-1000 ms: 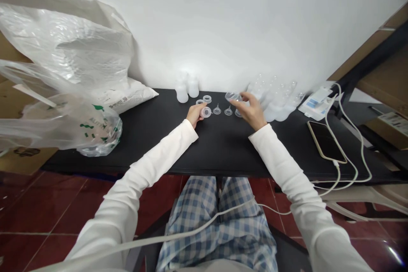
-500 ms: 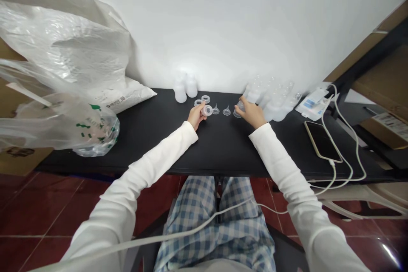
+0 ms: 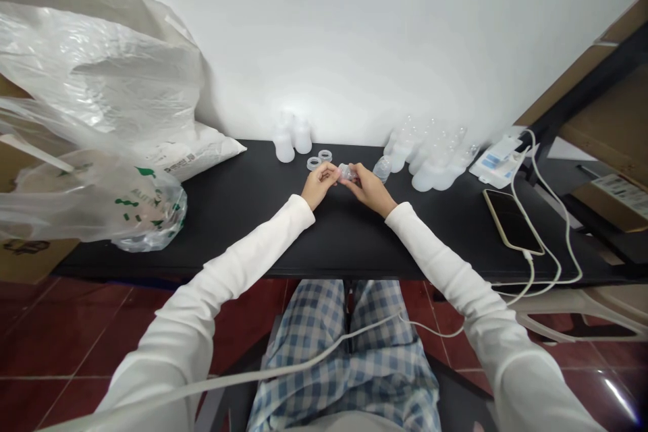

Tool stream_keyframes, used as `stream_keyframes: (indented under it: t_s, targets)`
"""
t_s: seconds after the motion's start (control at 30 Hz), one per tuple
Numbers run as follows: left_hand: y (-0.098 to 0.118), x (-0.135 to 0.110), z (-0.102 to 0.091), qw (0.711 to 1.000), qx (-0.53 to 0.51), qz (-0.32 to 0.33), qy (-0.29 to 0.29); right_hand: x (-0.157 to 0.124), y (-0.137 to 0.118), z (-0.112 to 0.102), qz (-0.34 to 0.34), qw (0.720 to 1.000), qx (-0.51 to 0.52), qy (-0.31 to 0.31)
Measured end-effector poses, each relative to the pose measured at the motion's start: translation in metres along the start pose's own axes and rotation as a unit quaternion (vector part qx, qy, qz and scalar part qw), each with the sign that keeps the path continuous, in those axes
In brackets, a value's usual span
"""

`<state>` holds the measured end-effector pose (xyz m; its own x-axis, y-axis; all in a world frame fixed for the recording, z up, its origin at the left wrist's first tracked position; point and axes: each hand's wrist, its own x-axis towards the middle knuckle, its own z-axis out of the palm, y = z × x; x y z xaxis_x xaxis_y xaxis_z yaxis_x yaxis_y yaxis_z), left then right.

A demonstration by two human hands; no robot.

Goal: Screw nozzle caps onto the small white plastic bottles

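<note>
Above the black table [image 3: 349, 236] my two hands meet at a small clear plastic bottle cap [image 3: 347, 173]. My left hand [image 3: 320, 185] pinches its left side, where a white collar ring was held before; that ring is now largely hidden. From the right, the fingers of my right hand [image 3: 372, 187] close on the cap. Another clear domed cap [image 3: 383, 167] lies just beyond my right hand. Two loose collar rings [image 3: 314, 163] rest beyond my left hand. The clear silicone teats seen earlier are hidden behind my hands.
Frosted baby bottles without tops [image 3: 284, 143] stand by the wall. Several capped bottles [image 3: 430, 165] cluster at right, near a white packet [image 3: 499, 163], a phone [image 3: 513, 221] and cables [image 3: 568, 236]. Large plastic bags [image 3: 116, 81] crowd the left end.
My right hand has moved left from the clear caps to my left hand, bringing one cap. The two hands now work together at the ring and cap.
</note>
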<state>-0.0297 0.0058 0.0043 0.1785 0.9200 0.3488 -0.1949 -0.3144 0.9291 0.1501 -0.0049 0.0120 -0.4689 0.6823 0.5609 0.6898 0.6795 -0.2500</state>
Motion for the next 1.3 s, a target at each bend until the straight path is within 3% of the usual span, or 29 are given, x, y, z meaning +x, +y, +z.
stream_keyframes:
  t_s: [0.13, 0.23, 0.33, 0.47, 0.53, 0.6, 0.67, 0.77, 0.83, 0.93, 1.03, 1.13, 1.2, 1.3]
  targets:
    - [0.003, 0.001, -0.001, 1.000, 0.020, -0.011, -0.009, 0.000, 0.006, 0.003, -0.072, 0.997, -0.029, 0.000]
    - [0.005, 0.003, -0.003, 0.999, 0.017, -0.033, -0.008, 0.001, 0.005, -0.004, -0.145, 0.985, -0.086, -0.037]
    - [0.005, 0.005, -0.011, 0.996, 0.014, -0.080, 0.037, 0.001, 0.008, -0.015, -0.195, 0.973, -0.112, -0.061]
    - [0.008, 0.009, -0.039, 0.979, 0.064, -0.149, 0.121, -0.002, 0.023, -0.033, -0.119, 0.989, -0.080, 0.020]
    - [0.009, 0.011, -0.053, 0.975, 0.090, -0.181, 0.090, -0.002, 0.029, -0.037, -0.071, 0.994, -0.080, 0.035]
    - [0.009, 0.012, -0.065, 0.967, 0.143, -0.200, 0.064, -0.001, 0.030, -0.034, -0.059, 0.993, -0.098, -0.006]
    - [0.005, 0.014, -0.074, 0.949, 0.253, -0.182, 0.056, 0.000, 0.026, -0.026, -0.071, 0.986, -0.127, -0.076]
    - [-0.008, 0.016, -0.085, 0.886, 0.445, -0.110, 0.069, 0.000, 0.017, -0.014, -0.083, 0.973, -0.164, -0.142]
    - [-0.018, 0.016, -0.090, 0.859, 0.495, -0.055, 0.114, -0.001, 0.013, -0.013, -0.082, 0.972, -0.171, -0.138]
    - [-0.026, 0.014, -0.091, 0.861, 0.480, 0.040, 0.161, -0.001, 0.012, -0.025, -0.049, 0.982, -0.172, -0.066]
    - [-0.020, 0.010, -0.082, 0.862, 0.493, 0.107, 0.058, 0.001, 0.017, -0.048, 0.044, 0.978, -0.195, 0.063]
    - [-0.010, 0.005, -0.069, 0.838, 0.528, 0.124, -0.062, 0.007, 0.028, -0.066, 0.138, 0.950, -0.226, 0.168]
    - [-0.006, 0.002, -0.063, 0.828, 0.543, 0.108, -0.093, 0.010, 0.037, -0.071, 0.168, 0.939, -0.238, 0.181]
    - [-0.006, 0.001, -0.059, 0.827, 0.547, 0.085, -0.099, 0.015, 0.048, -0.072, 0.182, 0.941, -0.245, 0.146]
